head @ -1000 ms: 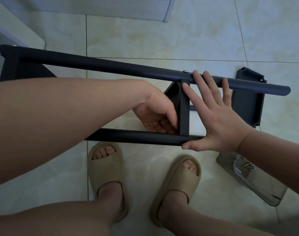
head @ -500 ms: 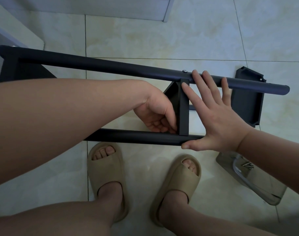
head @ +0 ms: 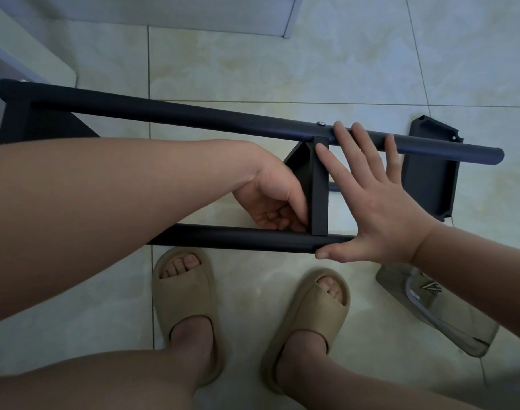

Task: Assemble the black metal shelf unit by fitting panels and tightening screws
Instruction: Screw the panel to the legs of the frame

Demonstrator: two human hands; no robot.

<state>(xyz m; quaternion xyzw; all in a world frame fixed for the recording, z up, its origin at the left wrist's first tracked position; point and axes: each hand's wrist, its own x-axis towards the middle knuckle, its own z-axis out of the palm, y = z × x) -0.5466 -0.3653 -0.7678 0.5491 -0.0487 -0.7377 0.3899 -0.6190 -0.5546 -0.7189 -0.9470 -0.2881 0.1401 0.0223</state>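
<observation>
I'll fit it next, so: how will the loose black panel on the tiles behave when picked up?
The black panel shows folded raised rims, so it is probably stiff, not floppy. Thin and tray-shaped, it likely feels light for its size. On the glossy floor tiles it may slide if nudged.

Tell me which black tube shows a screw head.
The far tube, with a screw head just beside the right hand; the near tube shows none.
</observation>
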